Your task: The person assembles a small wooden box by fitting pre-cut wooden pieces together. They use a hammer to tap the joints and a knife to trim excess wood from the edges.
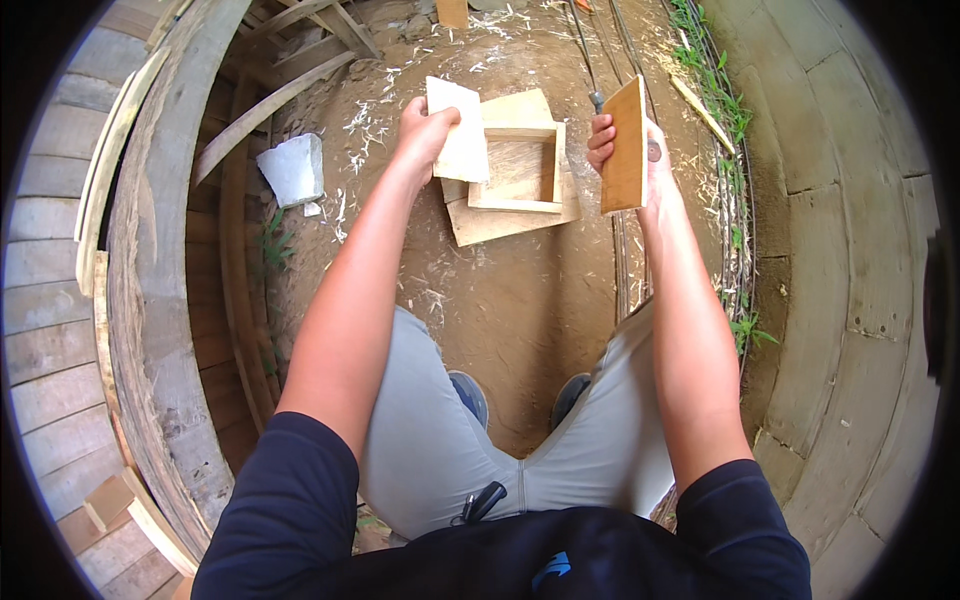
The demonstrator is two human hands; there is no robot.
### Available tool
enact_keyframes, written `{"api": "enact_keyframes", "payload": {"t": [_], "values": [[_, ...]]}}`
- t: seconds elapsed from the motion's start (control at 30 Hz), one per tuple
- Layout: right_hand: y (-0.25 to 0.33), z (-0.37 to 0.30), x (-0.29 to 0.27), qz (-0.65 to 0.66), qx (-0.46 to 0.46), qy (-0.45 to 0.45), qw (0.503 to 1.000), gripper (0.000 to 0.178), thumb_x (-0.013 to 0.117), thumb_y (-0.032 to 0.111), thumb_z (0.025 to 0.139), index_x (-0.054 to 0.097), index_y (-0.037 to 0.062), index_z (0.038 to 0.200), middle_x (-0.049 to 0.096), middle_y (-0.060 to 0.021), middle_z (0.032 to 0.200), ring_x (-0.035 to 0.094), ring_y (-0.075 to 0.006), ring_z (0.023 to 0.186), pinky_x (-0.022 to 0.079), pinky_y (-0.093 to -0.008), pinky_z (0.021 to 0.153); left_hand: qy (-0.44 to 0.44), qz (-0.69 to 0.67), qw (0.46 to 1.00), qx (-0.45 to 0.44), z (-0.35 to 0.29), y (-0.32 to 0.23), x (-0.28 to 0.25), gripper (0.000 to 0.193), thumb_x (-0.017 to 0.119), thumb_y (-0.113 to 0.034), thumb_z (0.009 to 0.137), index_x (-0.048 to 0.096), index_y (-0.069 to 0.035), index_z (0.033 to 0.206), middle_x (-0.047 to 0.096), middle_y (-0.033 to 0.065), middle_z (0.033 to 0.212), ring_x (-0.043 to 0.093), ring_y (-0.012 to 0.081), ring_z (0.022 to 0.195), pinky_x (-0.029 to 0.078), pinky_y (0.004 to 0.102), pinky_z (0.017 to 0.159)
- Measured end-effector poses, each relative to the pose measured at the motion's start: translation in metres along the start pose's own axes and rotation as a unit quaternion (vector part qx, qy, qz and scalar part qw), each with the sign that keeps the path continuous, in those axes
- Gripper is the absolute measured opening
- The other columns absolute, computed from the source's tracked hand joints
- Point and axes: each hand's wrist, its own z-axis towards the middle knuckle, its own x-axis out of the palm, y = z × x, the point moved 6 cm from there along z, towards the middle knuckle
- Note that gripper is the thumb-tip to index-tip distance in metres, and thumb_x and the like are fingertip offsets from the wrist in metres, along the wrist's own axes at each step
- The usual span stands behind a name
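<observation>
Out in front, my left hand is closed on a pale, thin wooden board, thumb on its near face. My right hand grips a browner wooden board, tilted nearly edge-on, with fingertips curled round its left side. A thin dark rod with a grey end shows just above those fingertips; I cannot tell whether the hand holds it. A dark round spot shows by the right palm, too small to name. Between the hands, a rectangular wooden frame lies on flat boards on the ground.
Wood shavings are scattered over the dirt ground. A whitish stone block lies to the left, near a timber beam and wooden framework. Green plants grow along the right, beside a plank-like surface. My knees and shoes are below.
</observation>
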Motion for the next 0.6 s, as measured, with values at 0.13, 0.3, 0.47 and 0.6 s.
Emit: {"api": "enact_keyframes", "payload": {"t": [0.13, 0.3, 0.47, 0.6], "values": [[-0.003, 0.003, 0.001, 0.009, 0.008, 0.001, 1.000, 0.028, 0.062, 0.028, 0.094, 0.057, 0.0008, 0.095, 0.061, -0.0048, 0.087, 0.063, -0.0131, 0.071, 0.056, -0.0262, 0.058, -0.023, 0.105, 0.989, 0.101, 0.000, -0.008, 0.002, 0.036, 0.064, -0.002, 0.080, 0.052, 0.002, 0.115, 0.066, 0.0160, 0.106, 0.066, 0.0244, 0.093, 0.053, 0.0375, 0.084], [-0.004, 0.005, -0.007, -0.031, 0.006, -0.031, 0.999, 0.023, 0.059, 0.022, 0.091, 0.057, -0.0009, 0.096, 0.061, -0.0057, 0.087, 0.063, -0.0135, 0.072, 0.056, -0.0262, 0.059, 0.002, 0.310, 0.944, 0.111, -0.023, 0.017, 0.044, 0.037, 0.070, -0.011, 0.081, 0.050, -0.003, 0.112, 0.055, 0.0190, 0.119, 0.061, 0.0287, 0.101, 0.051, 0.0418, 0.087], [-0.011, 0.001, 0.001, -0.100, -0.048, -0.102, 0.989, 0.019, 0.057, 0.012, 0.081, 0.055, -0.0017, 0.094, 0.059, -0.0050, 0.078, 0.060, -0.0137, 0.063, 0.055, -0.0247, 0.056, 0.086, 0.334, 0.932, 0.107, -0.046, 0.035, 0.085, 0.063, 0.079, -0.032, 0.083, 0.047, -0.003, 0.129, 0.041, 0.0234, 0.139, 0.051, 0.0325, 0.126, 0.045, 0.0429, 0.104], [0.006, 0.003, -0.028, -0.151, -0.045, -0.143, 0.977, 0.015, 0.059, 0.013, 0.082, 0.056, 0.0016, 0.092, 0.060, -0.0069, 0.088, 0.061, -0.0138, 0.071, 0.055, -0.0268, 0.058, 0.048, 0.334, 0.934, 0.118, -0.017, 0.024, 0.063, 0.090, 0.083, -0.045, 0.076, 0.039, -0.002, 0.142, 0.040, 0.0248, 0.143, 0.045, 0.0374, 0.133, 0.040, 0.0453, 0.111]]}}
